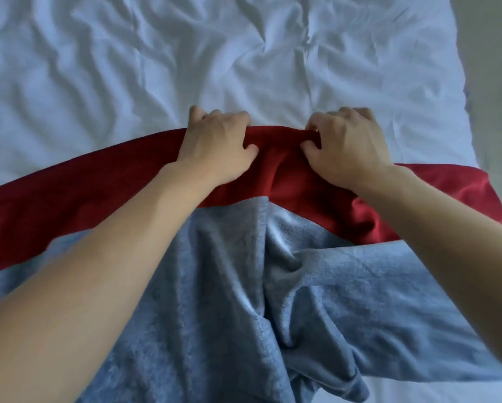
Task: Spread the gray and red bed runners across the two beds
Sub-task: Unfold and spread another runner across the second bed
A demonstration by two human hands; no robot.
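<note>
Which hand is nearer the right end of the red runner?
Right. The right hand grips the red runner closer to its right end; the left hand grips the far edge further left, near the middle.

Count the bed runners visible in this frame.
2. The red runner stretches across the white bed, its far edge gripped by the left hand and right hand. The gray runner lies bunched nearer the camera, overlapping it.
</note>
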